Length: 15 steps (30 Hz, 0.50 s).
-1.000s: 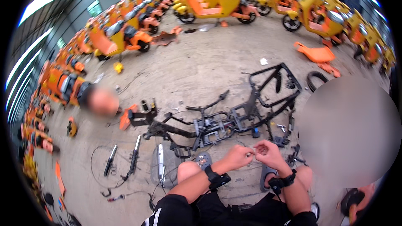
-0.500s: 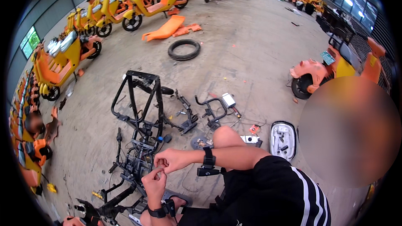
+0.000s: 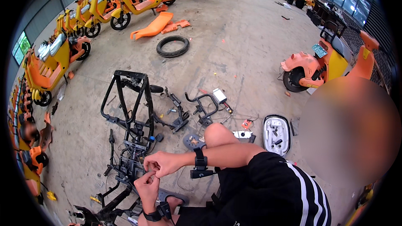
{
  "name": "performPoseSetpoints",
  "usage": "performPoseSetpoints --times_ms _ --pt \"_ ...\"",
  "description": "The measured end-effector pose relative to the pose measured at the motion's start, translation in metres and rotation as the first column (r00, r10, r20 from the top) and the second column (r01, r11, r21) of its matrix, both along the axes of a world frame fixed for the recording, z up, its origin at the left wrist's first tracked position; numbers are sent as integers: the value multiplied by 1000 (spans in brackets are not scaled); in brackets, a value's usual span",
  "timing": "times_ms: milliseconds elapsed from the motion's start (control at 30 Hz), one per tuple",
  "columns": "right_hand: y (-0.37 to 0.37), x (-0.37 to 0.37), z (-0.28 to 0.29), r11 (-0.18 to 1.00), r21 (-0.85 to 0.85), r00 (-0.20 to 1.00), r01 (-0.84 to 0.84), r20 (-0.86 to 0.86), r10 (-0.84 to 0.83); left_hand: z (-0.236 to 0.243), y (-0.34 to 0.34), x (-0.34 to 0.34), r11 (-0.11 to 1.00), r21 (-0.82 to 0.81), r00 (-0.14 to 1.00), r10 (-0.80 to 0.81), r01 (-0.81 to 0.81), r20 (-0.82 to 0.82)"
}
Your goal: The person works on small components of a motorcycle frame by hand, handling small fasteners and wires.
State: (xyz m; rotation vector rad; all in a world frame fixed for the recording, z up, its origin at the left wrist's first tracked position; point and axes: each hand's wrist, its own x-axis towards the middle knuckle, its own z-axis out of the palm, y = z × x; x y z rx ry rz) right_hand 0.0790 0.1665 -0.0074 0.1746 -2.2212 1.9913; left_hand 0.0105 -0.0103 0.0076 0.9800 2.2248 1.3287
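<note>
Small part [image 3: 153, 175] | pinched between left hand [image 3: 147, 185] and right hand [image 3: 162, 164] | above black frame [image 3: 130, 113]

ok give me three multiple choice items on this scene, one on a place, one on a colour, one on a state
1. Where does the loose black tyre lie?
A. flat on the concrete floor beyond the frame
B. on the person's lap
C. hung on the frame

2. What colour is the bare scooter frame?
A. white
B. black
C. orange

3. How do the left hand and right hand stand?
A. far apart, flat on the floor
B. close together, fingers pinched over something small
C. both gripping the tyre

Answers: 1 A, it lies alone on the floor near the orange panels; 2 B, its tubes are black; 3 B, the fingertips meet above the frame.
</note>
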Motion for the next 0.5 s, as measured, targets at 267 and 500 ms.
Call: performPoseSetpoints --times_ms 267,500 --pt "12 -2 3 991 -128 1000 -27 -2 27 17 -5 -4 988 94 992 118 -121 38" --pt "5 3 17 981 -132 989 145 -6 -147 13 -5 -3 967 148 943 158 -208 293"
